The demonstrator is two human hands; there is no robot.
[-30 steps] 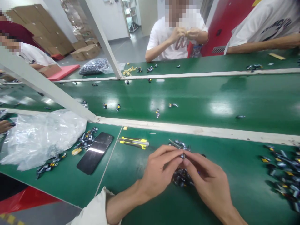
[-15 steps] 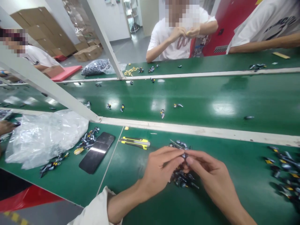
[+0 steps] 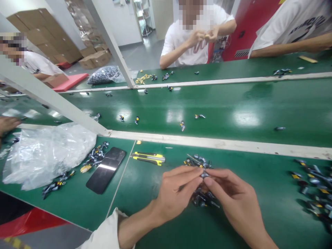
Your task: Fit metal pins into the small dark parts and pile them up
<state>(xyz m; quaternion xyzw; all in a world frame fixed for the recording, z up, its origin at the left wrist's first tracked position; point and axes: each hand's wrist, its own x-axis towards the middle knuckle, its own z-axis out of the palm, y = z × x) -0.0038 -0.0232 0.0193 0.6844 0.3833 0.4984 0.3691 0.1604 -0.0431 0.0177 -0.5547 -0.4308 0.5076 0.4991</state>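
Between the fingertips of both hands is a small dark shiny part (image 3: 204, 174), mostly covered by the fingers. My left hand (image 3: 178, 190) pinches it from the left, thumb and forefinger pressed together. From the other side my right hand (image 3: 230, 197) grips it the same way. Below and behind the fingers lies a pile of similar small dark parts (image 3: 204, 200), some with yellow bits, on the green table (image 3: 155, 221). A yellow and black utility knife (image 3: 147, 158) rests left of the pile.
A black phone (image 3: 106, 169) lies left, beside more parts (image 3: 97, 155) and a clear plastic bag (image 3: 52, 152). Another heap of parts (image 3: 315, 183) sits at the right. Beyond a white rail (image 3: 207, 142), scattered pieces lie on a green conveyor belt (image 3: 228, 100). Co-workers sit around, one across (image 3: 192, 45).
My hands stay together on the small part, with the fingers slightly shifted and more of it showing. The pieces on the belt have moved slightly right. At far left a co-worker's hand has moved up.
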